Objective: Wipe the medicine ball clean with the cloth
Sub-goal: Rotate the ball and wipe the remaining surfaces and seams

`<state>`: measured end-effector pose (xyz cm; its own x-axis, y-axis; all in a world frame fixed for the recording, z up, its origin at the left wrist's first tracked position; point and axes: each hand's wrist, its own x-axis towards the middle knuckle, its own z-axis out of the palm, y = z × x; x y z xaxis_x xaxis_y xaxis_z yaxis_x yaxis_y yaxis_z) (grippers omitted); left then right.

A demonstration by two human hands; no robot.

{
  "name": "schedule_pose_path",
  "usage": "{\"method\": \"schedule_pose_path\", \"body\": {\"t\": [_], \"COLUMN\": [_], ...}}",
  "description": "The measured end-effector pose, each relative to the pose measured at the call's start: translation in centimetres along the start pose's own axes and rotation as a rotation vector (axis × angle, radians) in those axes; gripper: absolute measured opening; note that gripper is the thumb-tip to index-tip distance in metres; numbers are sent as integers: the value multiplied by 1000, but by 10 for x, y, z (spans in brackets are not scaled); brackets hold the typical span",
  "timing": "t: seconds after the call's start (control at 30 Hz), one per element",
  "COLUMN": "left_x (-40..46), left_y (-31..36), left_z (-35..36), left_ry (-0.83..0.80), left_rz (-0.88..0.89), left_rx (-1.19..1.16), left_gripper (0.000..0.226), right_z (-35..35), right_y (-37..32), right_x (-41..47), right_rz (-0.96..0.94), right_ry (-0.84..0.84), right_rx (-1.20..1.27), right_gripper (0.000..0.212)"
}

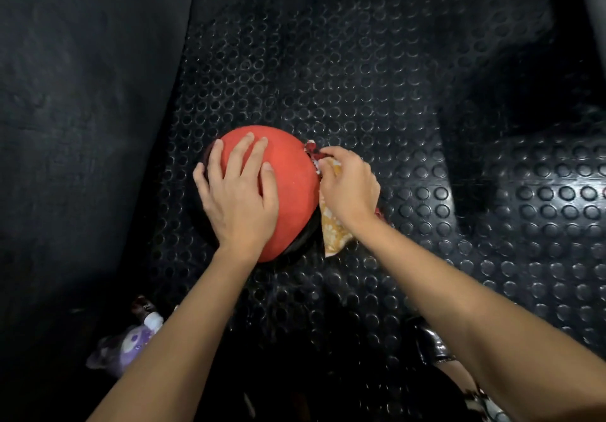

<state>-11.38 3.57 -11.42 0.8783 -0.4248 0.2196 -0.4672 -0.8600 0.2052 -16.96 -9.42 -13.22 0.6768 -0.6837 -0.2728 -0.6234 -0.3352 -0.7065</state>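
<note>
A red and black medicine ball (292, 189) sits on the black studded rubber floor (360, 77) in the middle of the view. My left hand (239, 192) lies flat on top of the ball with fingers spread and straight. My right hand (349, 185) grips a patterned orange, white and red cloth (331, 230) and holds it against the ball's right side. Part of the cloth hangs down below the hand onto the floor; the rest is hidden under my fingers.
A smooth dark mat or wall (82, 94) rises at the left. A purple plush toy (128, 349) lies at the lower left beside my left forearm. A shiny black object (429, 339) shows under my right forearm.
</note>
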Motion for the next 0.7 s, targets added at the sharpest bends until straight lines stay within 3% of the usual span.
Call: {"method": "schedule_pose_path", "body": {"t": [0.07, 0.23, 0.4, 0.63, 0.7], "left_x": [3, 6, 3, 8, 6], "left_y": [2, -3, 1, -1, -4], "left_z": [1, 0, 2, 1, 0], "left_ry": [15, 26, 18, 19, 20], "left_rz": [-5, -32, -52, -69, -79], "left_rx": [8, -24, -17, -24, -31], "left_gripper": [42, 43, 42, 42, 42], "right_z": [0, -3, 4, 0, 6], "right_y": [-5, -18, 4, -9, 1], "right_x": [2, -45, -2, -52, -43], "right_rz": [32, -318, 63, -282, -221], "right_ry": [-13, 14, -7, 17, 44], "right_rx": [-27, 38, -30, 50, 58], "right_gripper": [27, 25, 27, 24, 21]}}
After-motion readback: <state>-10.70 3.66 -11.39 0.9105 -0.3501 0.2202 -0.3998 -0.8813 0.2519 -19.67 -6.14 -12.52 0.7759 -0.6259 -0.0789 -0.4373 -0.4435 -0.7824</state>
